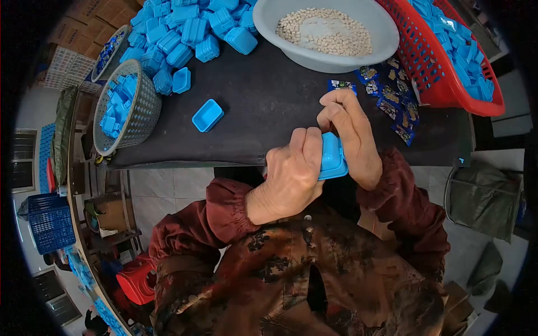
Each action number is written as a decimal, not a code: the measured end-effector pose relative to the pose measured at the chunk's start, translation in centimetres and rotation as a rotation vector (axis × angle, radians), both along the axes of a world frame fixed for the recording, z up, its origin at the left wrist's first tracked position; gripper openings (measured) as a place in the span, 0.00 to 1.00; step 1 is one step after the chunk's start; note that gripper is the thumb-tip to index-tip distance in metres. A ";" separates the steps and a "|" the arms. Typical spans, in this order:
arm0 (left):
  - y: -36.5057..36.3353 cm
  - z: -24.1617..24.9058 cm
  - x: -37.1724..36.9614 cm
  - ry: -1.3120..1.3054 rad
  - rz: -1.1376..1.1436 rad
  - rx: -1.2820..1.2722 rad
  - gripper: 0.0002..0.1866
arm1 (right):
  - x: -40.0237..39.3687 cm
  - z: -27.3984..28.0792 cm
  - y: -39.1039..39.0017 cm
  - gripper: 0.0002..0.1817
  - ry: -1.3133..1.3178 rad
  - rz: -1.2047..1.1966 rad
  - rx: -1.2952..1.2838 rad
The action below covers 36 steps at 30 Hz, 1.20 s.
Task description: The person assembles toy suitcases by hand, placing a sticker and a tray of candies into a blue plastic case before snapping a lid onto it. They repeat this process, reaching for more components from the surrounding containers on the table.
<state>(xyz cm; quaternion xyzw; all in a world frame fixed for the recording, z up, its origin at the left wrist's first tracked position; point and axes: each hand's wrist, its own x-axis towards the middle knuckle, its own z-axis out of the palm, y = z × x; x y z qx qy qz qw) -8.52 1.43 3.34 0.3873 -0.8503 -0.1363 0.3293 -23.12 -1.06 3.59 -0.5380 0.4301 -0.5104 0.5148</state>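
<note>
Over the front edge of the black-topped table (252, 140), a small blue plastic box (333, 159) is held between my two hands. My left hand (292, 171) is closed around its left side. My right hand (357, 140) presses against the right side, fingers curled over the far end. Both hands hide much of the box, including whatever may be inside. To the left on the table, a blue open tray-like box piece (208, 115) lies with its hollow side up.
Many blue boxes (193, 32) are heaped at the back left. A grey basket (143, 106) of blue pieces stands at left. Back right are a pale basin (330, 61) of small cream-coloured pellets, blue printed packets (389, 94) and a red basket (414, 53) of blue pieces.
</note>
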 end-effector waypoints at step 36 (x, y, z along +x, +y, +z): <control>-6.5 -0.8 13.4 -0.222 0.242 0.041 0.22 | -8.6 -2.4 -5.0 0.28 1.157 -0.094 -0.533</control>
